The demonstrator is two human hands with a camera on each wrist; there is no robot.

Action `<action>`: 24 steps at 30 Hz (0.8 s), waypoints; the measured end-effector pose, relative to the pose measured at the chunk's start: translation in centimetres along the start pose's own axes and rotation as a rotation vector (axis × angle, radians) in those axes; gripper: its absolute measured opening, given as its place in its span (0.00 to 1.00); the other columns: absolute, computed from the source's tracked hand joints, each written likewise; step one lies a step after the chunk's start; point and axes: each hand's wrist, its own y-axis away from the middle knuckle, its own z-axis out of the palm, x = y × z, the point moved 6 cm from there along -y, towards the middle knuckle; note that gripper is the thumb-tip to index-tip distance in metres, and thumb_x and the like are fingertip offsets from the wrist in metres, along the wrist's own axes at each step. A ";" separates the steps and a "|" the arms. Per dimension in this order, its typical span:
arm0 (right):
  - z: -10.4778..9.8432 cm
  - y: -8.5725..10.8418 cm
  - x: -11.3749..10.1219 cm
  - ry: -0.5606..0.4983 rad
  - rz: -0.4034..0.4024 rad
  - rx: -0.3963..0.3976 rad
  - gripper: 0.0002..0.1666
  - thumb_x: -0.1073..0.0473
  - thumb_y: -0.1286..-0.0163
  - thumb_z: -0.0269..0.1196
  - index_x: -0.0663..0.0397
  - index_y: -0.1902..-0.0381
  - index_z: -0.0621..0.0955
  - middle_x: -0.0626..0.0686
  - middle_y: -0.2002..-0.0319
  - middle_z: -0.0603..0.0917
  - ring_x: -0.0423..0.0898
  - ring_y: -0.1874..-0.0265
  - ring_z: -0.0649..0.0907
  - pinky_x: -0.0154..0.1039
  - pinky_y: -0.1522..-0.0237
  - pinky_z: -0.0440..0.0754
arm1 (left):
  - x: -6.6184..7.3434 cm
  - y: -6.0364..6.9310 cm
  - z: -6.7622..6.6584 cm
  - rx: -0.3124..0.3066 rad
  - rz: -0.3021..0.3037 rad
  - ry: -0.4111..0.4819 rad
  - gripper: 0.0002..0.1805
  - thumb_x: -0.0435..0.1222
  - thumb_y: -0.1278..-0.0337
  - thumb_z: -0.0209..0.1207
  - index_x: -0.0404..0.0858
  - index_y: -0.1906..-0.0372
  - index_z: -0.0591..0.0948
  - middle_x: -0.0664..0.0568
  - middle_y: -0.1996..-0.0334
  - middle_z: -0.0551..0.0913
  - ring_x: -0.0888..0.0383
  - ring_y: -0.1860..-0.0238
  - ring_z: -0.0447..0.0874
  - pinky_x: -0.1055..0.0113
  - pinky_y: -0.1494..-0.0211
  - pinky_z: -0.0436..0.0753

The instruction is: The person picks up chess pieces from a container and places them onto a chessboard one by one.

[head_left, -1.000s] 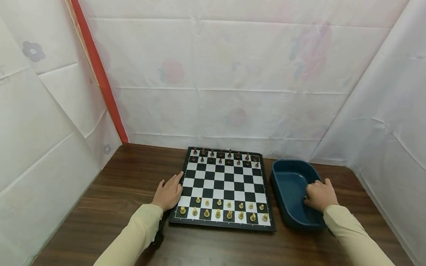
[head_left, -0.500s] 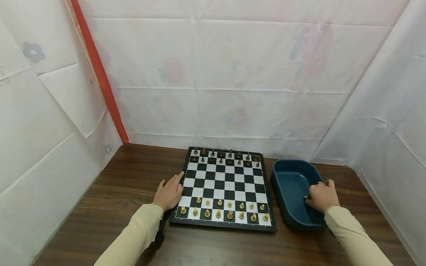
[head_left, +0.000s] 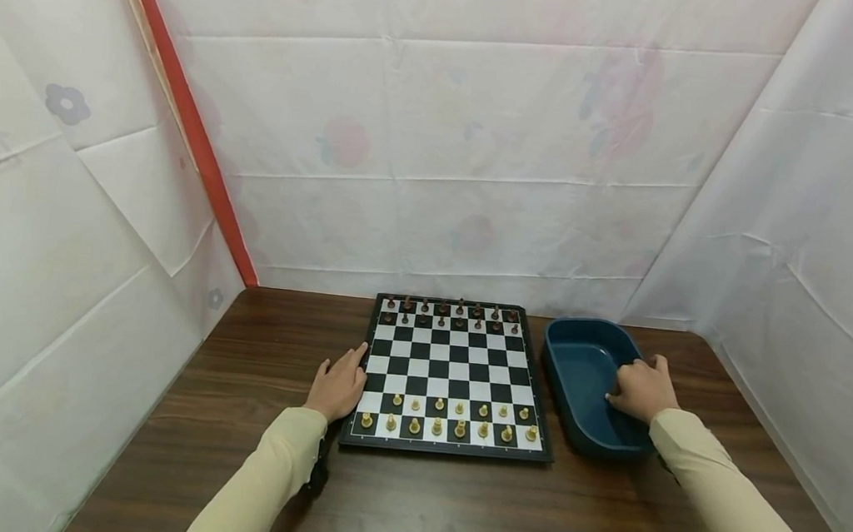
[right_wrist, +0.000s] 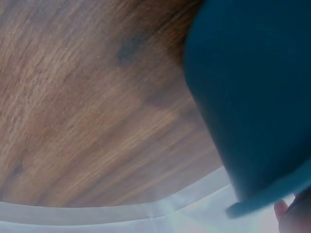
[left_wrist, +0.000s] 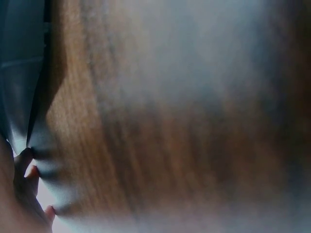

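Note:
In the head view my left hand (head_left: pixel 338 386) lies on the table with its fingers extended against the left edge of a black-and-white chessboard (head_left: pixel 438 359). The left wrist view catches a few fingertips (left_wrist: pixel 34 171) at the board's dark side. Gold chess pieces (head_left: pixel 437 426) stand in two rows at the near end; the front row has a gap at its left end. Dark red chess pieces (head_left: pixel 460 311) line the far end. My right hand (head_left: pixel 644 389) is curled over the right side of a blue tray (head_left: pixel 585 379). Its fingertips are mostly hidden, and anything between them cannot be made out.
Around the board and tray spreads a dark wooden table (head_left: pixel 422 508). White patterned sheets (head_left: pixel 437 133) hang behind it and at both sides. A red strip (head_left: pixel 190 114) runs down the left corner. The tray's outer wall (right_wrist: pixel 243 107) fills the right wrist view's right side.
The right hand shifts only slightly over the tray; a small dark spot at its fingertips half a second ago no longer shows. Left hand, board and pieces stay as they were.

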 end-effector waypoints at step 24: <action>-5.2 -2.4 -6.6 0.026 -0.197 0.134 0.10 0.58 0.50 0.72 0.42 0.85 0.82 0.40 0.80 0.76 0.47 0.72 0.75 0.67 0.46 0.58 | -0.3 -0.3 0.3 -0.002 0.000 0.003 0.29 0.36 0.32 0.36 0.36 0.27 0.59 0.40 0.31 0.64 0.46 0.30 0.58 0.39 0.31 0.47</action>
